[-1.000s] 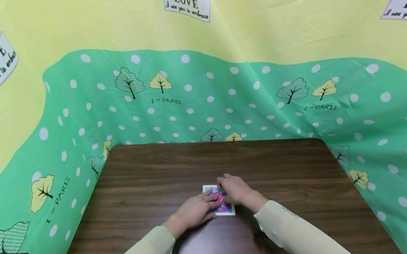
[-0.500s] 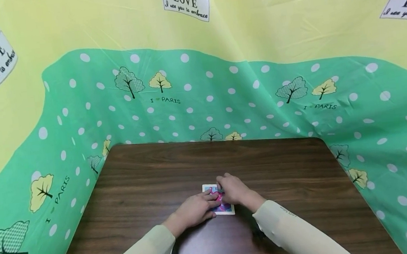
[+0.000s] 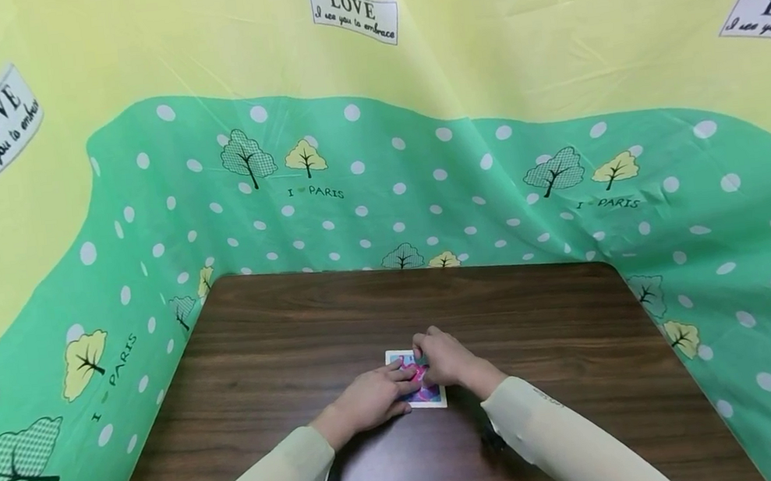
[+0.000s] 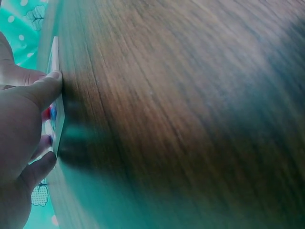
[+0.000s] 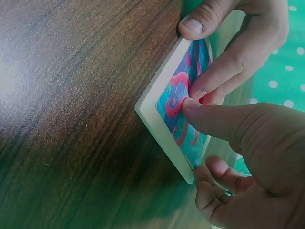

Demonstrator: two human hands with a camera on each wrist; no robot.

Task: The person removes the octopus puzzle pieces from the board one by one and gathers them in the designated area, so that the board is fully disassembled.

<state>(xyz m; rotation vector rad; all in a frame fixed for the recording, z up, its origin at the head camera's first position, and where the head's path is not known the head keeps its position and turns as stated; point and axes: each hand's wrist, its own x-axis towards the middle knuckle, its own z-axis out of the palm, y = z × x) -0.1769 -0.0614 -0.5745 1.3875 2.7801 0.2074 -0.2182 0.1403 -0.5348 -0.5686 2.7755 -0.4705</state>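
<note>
A small square board (image 3: 432,397) with a thick white frame and a pink, blue and purple picture lies on the brown table. My left hand (image 3: 365,399) holds it from the left: the thumb is at the near corner of the frame and the fingers reach over the picture. From the right, my right hand (image 3: 451,362) grips it. In the right wrist view, the right thumb (image 5: 193,109) presses on the pink part of the picture (image 5: 174,98), right by the left fingertips. The other right fingers (image 5: 209,188) curl at the board's edge. The hands cover much of the picture.
The dark wood-grain table (image 3: 281,322) has rounded far corners. A green and yellow printed cloth (image 3: 347,142) with dots, trees and lettering hangs behind it and along both sides. Dark bands (image 3: 492,438) show under the wrists, beside the pale sleeves (image 3: 561,430).
</note>
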